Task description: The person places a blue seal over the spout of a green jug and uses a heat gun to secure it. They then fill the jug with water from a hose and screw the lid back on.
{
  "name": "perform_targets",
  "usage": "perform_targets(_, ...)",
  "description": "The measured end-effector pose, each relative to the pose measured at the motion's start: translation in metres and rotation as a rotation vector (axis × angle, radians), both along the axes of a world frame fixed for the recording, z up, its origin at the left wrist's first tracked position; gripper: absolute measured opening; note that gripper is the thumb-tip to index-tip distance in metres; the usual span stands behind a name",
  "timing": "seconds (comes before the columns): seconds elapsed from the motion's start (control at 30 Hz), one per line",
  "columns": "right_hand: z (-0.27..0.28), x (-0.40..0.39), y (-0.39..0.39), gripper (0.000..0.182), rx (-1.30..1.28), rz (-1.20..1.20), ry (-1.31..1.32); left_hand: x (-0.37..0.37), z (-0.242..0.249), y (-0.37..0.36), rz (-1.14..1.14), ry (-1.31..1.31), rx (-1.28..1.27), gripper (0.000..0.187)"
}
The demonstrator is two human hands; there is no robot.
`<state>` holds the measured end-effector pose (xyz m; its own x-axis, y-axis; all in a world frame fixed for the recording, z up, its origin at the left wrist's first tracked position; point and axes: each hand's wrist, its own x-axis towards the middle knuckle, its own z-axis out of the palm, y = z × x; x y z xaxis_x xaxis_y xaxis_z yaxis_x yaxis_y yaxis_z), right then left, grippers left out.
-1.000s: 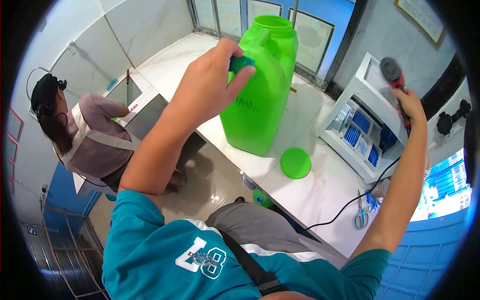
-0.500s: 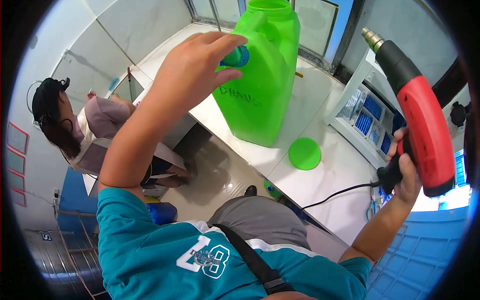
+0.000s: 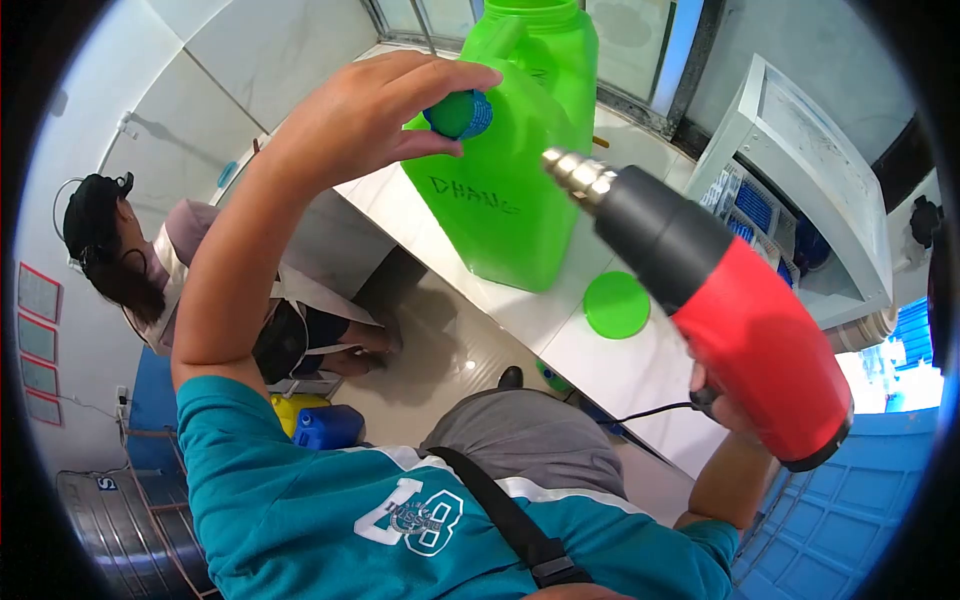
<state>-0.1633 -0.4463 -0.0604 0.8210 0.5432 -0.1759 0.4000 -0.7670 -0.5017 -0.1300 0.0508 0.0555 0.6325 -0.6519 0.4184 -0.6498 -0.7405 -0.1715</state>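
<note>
My left hand (image 3: 370,110) is raised, with thumb and fingers gripping a small round green cap (image 3: 452,115) that has a blue printed band (image 3: 481,116). My right hand (image 3: 728,400) is wrapped round the handle of a red and black heat gun (image 3: 745,320), which hides most of that hand. The metal nozzle (image 3: 578,177) points up and left toward the cap, apart from it. Behind both stands a large bright green jug (image 3: 510,220) marked "DHANG", its mouth uncovered. A flat green lid (image 3: 616,305) lies on the white table (image 3: 560,345).
A white rack (image 3: 800,170) with blue-filled trays stands at the right. The gun's black cord (image 3: 655,411) runs over the table edge. At the left another person (image 3: 180,240) stands by the counter. Blue and yellow containers (image 3: 328,427) stand low behind my left elbow.
The heat gun has swung left and down, bringing its nozzle much closer to the cap. My left hand has moved slightly left and turned the cap's green face more toward me.
</note>
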Motion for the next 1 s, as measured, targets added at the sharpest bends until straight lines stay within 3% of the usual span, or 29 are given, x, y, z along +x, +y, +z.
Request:
perform_targets(0.1, -0.017, 0.000, 0.011, 0.050, 0.439, -0.012, 0.136, 0.003, -0.007, -0.003, 0.033, -0.026, -0.004, 0.066)
perform_targets(0.17, -0.039, 0.000, 0.016, 0.055, 0.734, -0.020, 0.225, 0.002, -0.018, -0.007, 0.081, -0.029, -0.188, 0.072)
perform_targets(0.3, -0.061, 0.002, 0.037, 0.063, 1.313, -0.025, 0.403, 0.002, -0.027, -0.012, 0.142, -0.027, -0.250, 0.077)
perform_targets(0.43, -0.061, 0.014, 0.048, 0.071, 1.287, 0.024, 0.384, 0.006, -0.029, -0.012, 0.139, -0.040, -0.235, 0.082)
perform_targets(0.5, -0.055, 0.024, 0.057, 0.074, 1.217, 0.251, 0.257, 0.006, -0.029, -0.012, 0.123, -0.051, -0.226, 0.083)
perform_targets(0.67, -0.045, 0.014, 0.060, 0.074, 1.264, 0.101, 0.251, 0.005, -0.040, -0.022, 0.140, -0.078, -0.485, 0.084)
perform_targets(0.8, -0.052, 0.009, 0.048, 0.075, 1.220, 0.043, 0.188, 0.001, -0.044, -0.018, 0.209, -0.003, -0.417, 0.083)
perform_targets(0.9, -0.057, 0.004, 0.052, 0.076, 1.302, 0.078, 0.185, 0.006, -0.038, -0.007, 0.003, 0.026, -0.276, 0.086)
perform_targets(1.0, -0.051, 0.002, 0.059, 0.078, 1.252, 0.095, 0.219, 0.002, -0.040, -0.013, -0.031, -0.020, -0.446, 0.092)
